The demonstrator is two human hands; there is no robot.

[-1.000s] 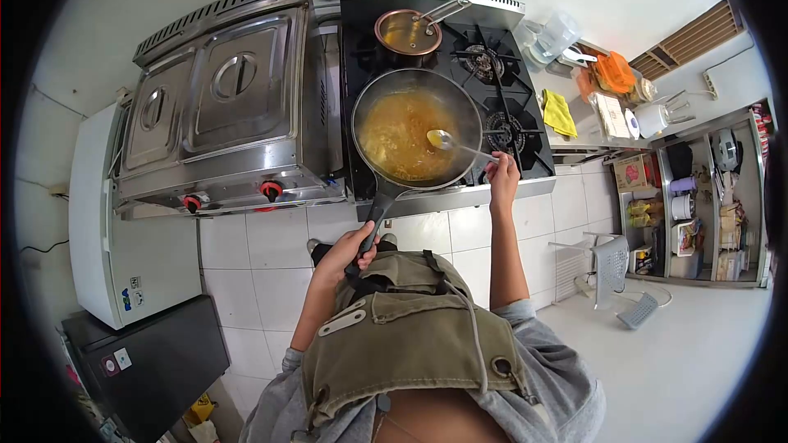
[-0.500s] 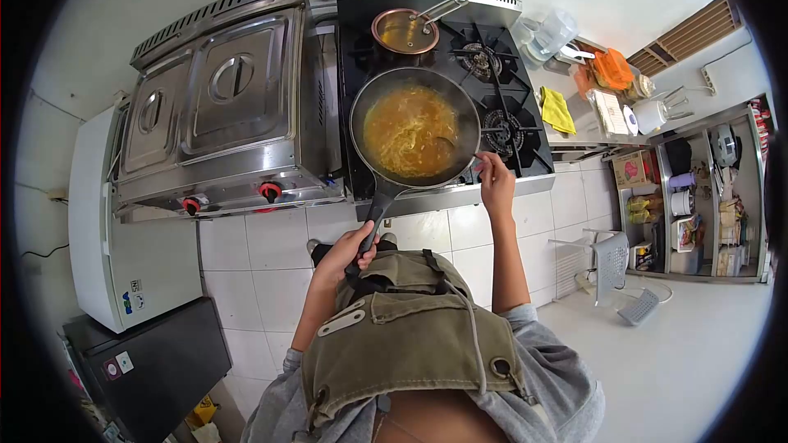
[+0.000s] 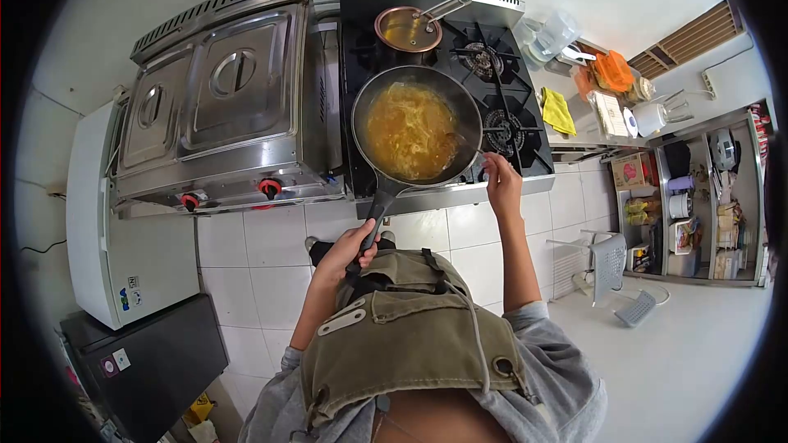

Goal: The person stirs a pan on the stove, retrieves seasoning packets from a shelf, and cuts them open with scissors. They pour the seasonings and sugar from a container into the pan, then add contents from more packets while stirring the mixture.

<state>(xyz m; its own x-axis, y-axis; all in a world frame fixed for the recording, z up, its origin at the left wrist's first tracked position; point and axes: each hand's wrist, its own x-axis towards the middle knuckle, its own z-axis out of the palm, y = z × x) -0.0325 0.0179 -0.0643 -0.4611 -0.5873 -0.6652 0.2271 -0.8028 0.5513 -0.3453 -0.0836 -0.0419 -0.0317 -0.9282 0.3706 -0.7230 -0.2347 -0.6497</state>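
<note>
A dark frying pan [image 3: 359,141] sits on the front left of the stove, with orange-brown broth and what look like noodles [image 3: 409,131] in it. My left hand [image 3: 349,253] is wrapped round the pan's black handle [image 3: 382,201], near its end. Just off the pan's right rim, my right hand [image 3: 502,180] pinches a thin metal spoon [image 3: 469,145]. The spoon's far end dips into the broth on the right side, so its bowl is mostly hidden.
Behind the pan stands a copper-coloured pot [image 3: 409,30] with a glass lid. Bare burners [image 3: 502,131] lie to the right, then a counter with a yellow cloth [image 3: 558,111]. A steel food warmer [image 3: 238,94] adjoins on the left. A grey chair [image 3: 609,267] stands at right.
My right hand has shifted slightly right with the spoon, and the broth's surface has swirled into a different pattern. My left hand stays on the pan handle.
</note>
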